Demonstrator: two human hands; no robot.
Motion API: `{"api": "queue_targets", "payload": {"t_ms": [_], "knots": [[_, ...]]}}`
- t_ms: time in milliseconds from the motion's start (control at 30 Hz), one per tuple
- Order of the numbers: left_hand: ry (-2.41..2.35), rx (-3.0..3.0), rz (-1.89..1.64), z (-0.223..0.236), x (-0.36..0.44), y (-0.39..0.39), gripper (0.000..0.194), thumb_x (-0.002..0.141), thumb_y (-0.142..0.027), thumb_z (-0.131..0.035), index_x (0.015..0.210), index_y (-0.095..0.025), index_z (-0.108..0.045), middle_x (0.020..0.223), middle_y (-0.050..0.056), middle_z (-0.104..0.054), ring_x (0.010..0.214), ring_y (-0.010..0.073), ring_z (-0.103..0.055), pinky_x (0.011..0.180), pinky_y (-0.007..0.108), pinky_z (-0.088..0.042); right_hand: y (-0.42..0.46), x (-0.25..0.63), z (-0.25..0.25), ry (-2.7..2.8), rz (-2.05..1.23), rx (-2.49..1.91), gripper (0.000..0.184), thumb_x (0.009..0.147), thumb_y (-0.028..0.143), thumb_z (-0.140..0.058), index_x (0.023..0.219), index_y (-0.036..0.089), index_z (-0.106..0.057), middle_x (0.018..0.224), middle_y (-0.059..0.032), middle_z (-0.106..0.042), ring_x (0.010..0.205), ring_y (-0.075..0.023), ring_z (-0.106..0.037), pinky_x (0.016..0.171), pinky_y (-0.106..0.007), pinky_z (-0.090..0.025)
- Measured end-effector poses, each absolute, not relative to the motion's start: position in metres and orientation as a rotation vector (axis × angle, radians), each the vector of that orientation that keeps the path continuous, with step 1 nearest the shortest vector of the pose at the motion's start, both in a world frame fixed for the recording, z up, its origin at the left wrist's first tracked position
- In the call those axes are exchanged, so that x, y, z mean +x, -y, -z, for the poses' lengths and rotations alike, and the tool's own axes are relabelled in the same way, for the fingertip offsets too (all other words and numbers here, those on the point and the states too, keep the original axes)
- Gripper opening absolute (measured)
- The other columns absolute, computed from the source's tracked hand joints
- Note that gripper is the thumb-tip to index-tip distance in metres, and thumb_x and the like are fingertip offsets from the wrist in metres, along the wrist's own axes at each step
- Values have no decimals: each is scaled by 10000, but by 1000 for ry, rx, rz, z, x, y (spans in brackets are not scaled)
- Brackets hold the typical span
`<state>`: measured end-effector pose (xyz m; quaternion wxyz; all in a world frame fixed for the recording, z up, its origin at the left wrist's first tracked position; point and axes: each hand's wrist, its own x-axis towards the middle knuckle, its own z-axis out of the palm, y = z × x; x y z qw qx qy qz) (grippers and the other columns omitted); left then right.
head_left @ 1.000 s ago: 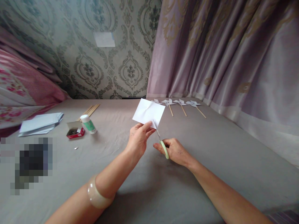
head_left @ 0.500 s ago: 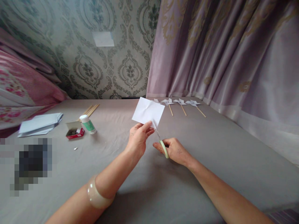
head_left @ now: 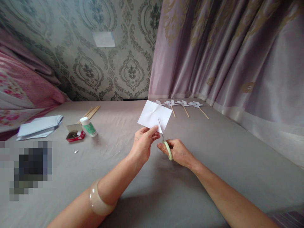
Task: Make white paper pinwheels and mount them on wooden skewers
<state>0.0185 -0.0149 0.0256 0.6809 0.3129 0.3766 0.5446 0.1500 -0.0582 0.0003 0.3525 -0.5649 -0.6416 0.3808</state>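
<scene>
My left hand [head_left: 145, 142] pinches the lower edge of a white sheet of paper [head_left: 152, 114], holding it up above the table. Creases show faintly near the sheet's middle. My right hand [head_left: 177, 152] grips a pair of scissors [head_left: 169, 151] by its pale green handles. The scissors' blades meet the paper at its lower right corner, one blade lying over the front of the sheet. Behind the paper, several white paper pinwheels [head_left: 182, 104] on thin wooden sticks lie at the back of the table; the leftmost is partly hidden by the sheet.
On the left of the grey-covered table [head_left: 114, 133] lie a stack of white paper [head_left: 39, 127], several wooden sticks [head_left: 93, 111], an open small red box [head_left: 75, 136], a white-and-green glue bottle [head_left: 88, 126] and a tiny pale object [head_left: 76, 151]. Curtains [head_left: 190, 57] hang at the right.
The paper and my left hand have shifted slightly right. The scissors' blades now reach further over the sheet from its lower right corner.
</scene>
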Motion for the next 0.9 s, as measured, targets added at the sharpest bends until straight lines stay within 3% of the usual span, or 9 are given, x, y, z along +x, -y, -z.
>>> {"api": "queue_targets", "payload": {"t_ms": [900], "knots": [[-868,648,-1211,-29,18,15,136,653,-115,-709,617,-97,-579,531,17,-588,514,83,-561,567,207,-459,57,150,2,1660,-927,-1549,510,720,602,-589,519,180,-385,554,45,-270,549,-84,-270,484,-242,-208]]}}
